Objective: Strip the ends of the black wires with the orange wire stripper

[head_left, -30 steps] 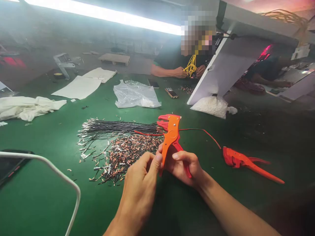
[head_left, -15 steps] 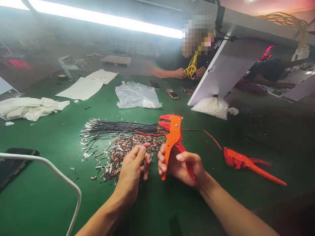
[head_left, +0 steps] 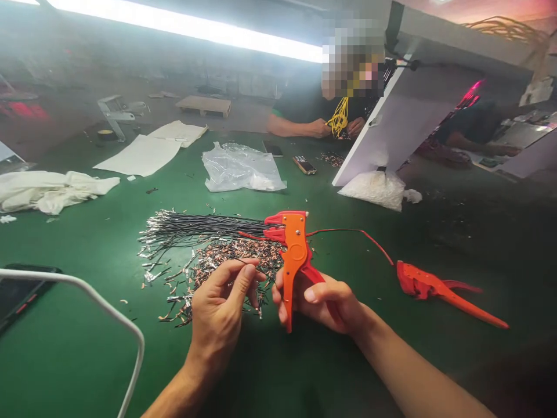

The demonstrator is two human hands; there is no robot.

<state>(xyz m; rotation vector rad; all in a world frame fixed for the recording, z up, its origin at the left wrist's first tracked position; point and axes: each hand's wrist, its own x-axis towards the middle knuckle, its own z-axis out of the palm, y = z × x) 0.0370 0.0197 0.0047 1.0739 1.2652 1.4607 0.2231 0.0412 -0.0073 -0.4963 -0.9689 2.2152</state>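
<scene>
Wire stripping at green worktop [head_left: 65,348].
Right hand [head_left: 322,302] holds orange wire stripper [head_left: 293,255] upright; left hand [head_left: 221,305] grip narrow, pinching thin black wire [head_left: 251,268] over near scrap pile [head_left: 226,264]. Risk, judged: wire slips from the pinch or misses the stripper mouth.

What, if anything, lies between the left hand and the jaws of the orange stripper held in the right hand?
Nothing visible blocks it. The left hand pinches a thin wire beside the stripper, which the right hand grips by its handles. Between them is only open air above the scrap pile; the black wires lie farther back.
</scene>
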